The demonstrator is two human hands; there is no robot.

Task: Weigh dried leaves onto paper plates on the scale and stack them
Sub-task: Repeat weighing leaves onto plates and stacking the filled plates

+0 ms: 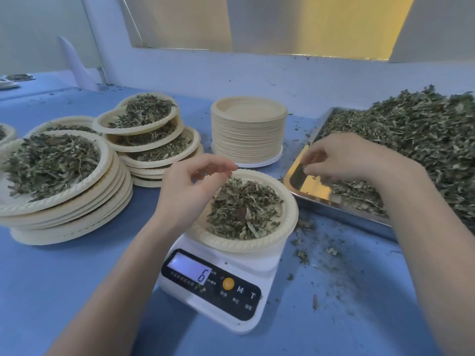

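- Two bare hands are at work. The left hand [189, 186] hangs over the far left edge of the paper plate [288, 227] on the scale, with its fingers loosely curled and thumb and finger close together. I cannot tell if it holds a bit of leaf.
- The right hand [344, 158] is over the near corner of the metal tray [300, 186], fingers bent down as if pinching a few leaves. The pinch is too blurry to be sure.
- The plate sits on the white kitchen scale [223, 286] and holds a small heap of dried leaves [244, 209]. The screen shows a 6.
- The big pile of loose leaves [411, 140] fills the rest of the tray and spills over its right side.
- Well to the left stand two stacks of filled plates, a near one [59, 181] and a far one [151, 134]. The far one looks crooked. A neat stack of empty plates [248, 129] stands behind the scale.
- What could go wrong: a hand leaning on the plate would make the number wrong. Too big a pinch would make the plate too heavy. Leaves could fall on the blue table [77, 291], where crumbs [321, 255] already lie. Adding a plate to the crooked stack could tip it.
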